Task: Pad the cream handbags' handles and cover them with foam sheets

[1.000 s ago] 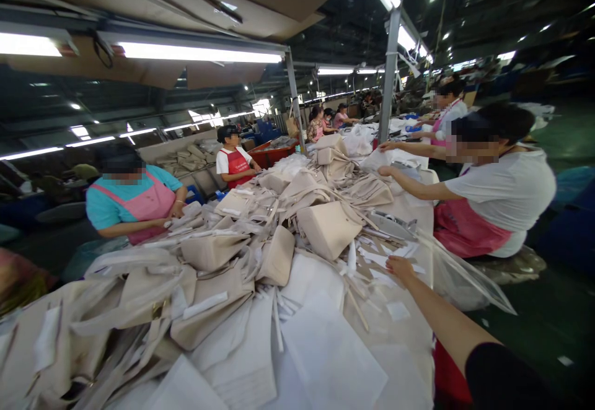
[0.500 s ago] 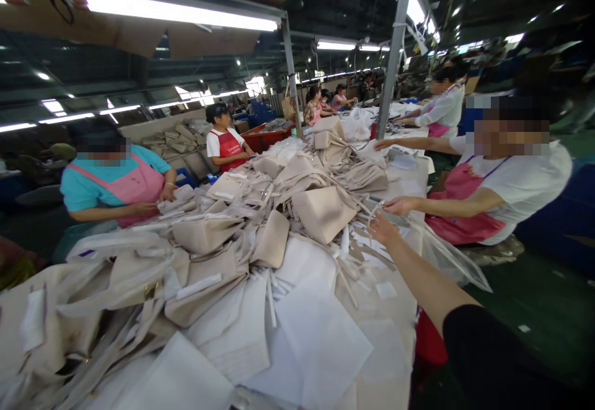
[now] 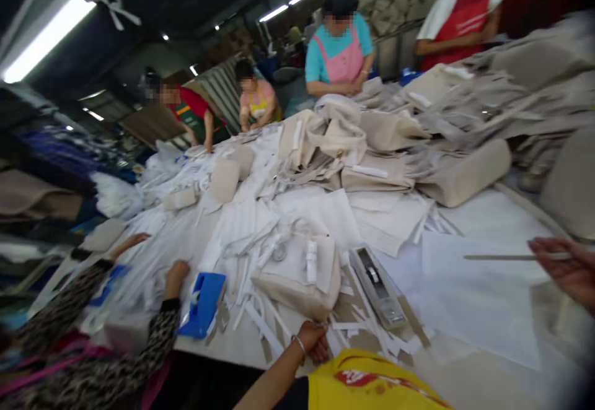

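My left hand [image 3: 312,340], wearing a bracelet, rests low at the table's near edge with its fingers curled. What lies inside the fingers is hidden. Just beyond it stands a beige handbag [image 3: 297,274] with white wrapping on its top and fittings. To the right of the bag lies a grey tape dispenser [image 3: 379,286] among white paper strips. At the right edge my right hand [image 3: 569,270] pinches a thin, stick-like piece [image 3: 499,257], blurred, which points left above a white sheet [image 3: 478,298].
Several beige bags [image 3: 379,171] and paper sheets are heaped across the table. A blue tape dispenser [image 3: 203,305] stands at left, beside a co-worker's hand [image 3: 176,277]. People in aprons work along the far side. A yellow apron [image 3: 372,382] shows at the bottom.
The view has swung left and down. My right hand, earlier stretched out beside a co-worker's hand, is now at the right edge with the thin piece. My left hand has come into view.
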Available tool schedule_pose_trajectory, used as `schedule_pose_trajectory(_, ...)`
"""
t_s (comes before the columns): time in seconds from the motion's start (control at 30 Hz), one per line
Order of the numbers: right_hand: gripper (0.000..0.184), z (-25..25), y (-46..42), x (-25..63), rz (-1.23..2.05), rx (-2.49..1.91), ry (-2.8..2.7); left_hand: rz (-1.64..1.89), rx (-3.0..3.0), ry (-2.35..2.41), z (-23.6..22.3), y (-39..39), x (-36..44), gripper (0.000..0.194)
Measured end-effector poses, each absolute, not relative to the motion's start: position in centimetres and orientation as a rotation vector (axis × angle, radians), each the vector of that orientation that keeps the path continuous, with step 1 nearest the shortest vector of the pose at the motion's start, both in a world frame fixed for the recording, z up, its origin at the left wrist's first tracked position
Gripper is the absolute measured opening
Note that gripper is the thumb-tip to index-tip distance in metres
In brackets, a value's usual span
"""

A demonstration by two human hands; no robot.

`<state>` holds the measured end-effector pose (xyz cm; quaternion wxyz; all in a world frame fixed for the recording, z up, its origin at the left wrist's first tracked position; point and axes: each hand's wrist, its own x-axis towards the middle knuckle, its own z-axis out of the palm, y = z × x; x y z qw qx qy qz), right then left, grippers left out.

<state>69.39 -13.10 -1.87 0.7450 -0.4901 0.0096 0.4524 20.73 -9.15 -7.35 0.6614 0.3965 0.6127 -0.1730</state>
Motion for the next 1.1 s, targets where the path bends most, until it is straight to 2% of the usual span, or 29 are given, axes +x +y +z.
schedule_pose_trajectory(0.1, 0.023, 0.4, -11.0, 59.4, 1.175, -1.182, 0.085, -0.232, 0.981, 1.401, -7.6, -10.9, 19.1, 0.038)
schedule_pose_trajectory(0.17, 0.015, 2.0, -9.9, 51.6, 1.256, -1.111, -0.021, -0.011, 1.186, 1.276, -6.0, -11.4, 19.2, 0.024)
schedule_pose_trajectory(0.2, 0.011, 2.6, -9.5, 47.8, 1.299, -1.052, -0.071, 0.138, 1.284, 1.189, -4.7, -11.3, 19.2, 0.032)
schedule_pose_trajectory(0.27, 0.013, 3.3, -8.9, 41.1, 1.378, -0.996, -0.116, 0.448, 1.317, 1.043, -1.8, -10.5, 19.1, 0.065)
schedule_pose_trajectory(0.3, 0.014, 3.3, -8.6, 38.4, 1.408, -0.983, -0.119, 0.559, 1.241, 1.009, -0.3, -9.9, 18.9, 0.075)
schedule_pose_trajectory(0.33, 0.015, 3.3, -8.5, 36.1, 1.429, -0.98, -0.116, 0.63, 1.159, 0.988, 1.0, -9.2, 18.6, 0.076)
schedule_pose_trajectory(0.4, 0.017, 3.0, -8.2, 32.9, 1.461, -0.989, -0.113, 0.683, 1.06, 0.984, 3.3, -7.6, 17.9, 0.059)
schedule_pose_trajectory(0.5, 0.018, 2.9, -8.0, 30.8, 1.552, -1.079, -0.181, 0.674, 1.087, 0.989, 5.7, -5.2, 16.3, 0.029)
schedule_pose_trajectory(0.6, 0.025, 3.6, -7.9, 30.9, 1.661, -1.419, -0.499, 0.63, 1.062, 0.959, 7.3, -2.7, 14.6, 0.023)
schedule_pose_trajectory(0.67, 0.034, 4.4, -7.6, 31.3, 1.426, -1.749, -0.891, 0.603, 0.99, 0.931, 8.0, -0.8, 13.7, 0.024)
schedule_pose_trajectory(0.73, 0.033, 5.1, -7.1, 31.4, 0.929, -1.901, -1.258, 0.582, 0.907, 0.888, 8.6, 1.0, 13.4, 0.023)
schedule_pose_trajectory(0.8, 0.036, 5.4, -6.0, 31.0, 0.578, -1.792, -1.485, 0.558, 0.836, 0.837, 9.0, 2.6, 13.7, 0.021)
schedule_pose_trajectory(0.83, 0.04, 5.4, -5.2, 30.7, 0.55, -1.691, -1.543, 0.551, 0.808, 0.821, 9.2, 3.4, 14.1, 0.02)
schedule_pose_trajectory(0.97, 0.037, 4.3, -1.4, 30.3, 0.866, -1.482, -1.44, 0.568, 0.717, 0.826, 8.4, 6.8, 16.3, 0.016)
schedule_pose_trajectory(1.1, 0.034, 3.6, 5.2, 34.4, 0.935, -1.631, -1.551, 0.743, 0.518, 0.989, 4.5, 11.0, 18.4, 0.012)
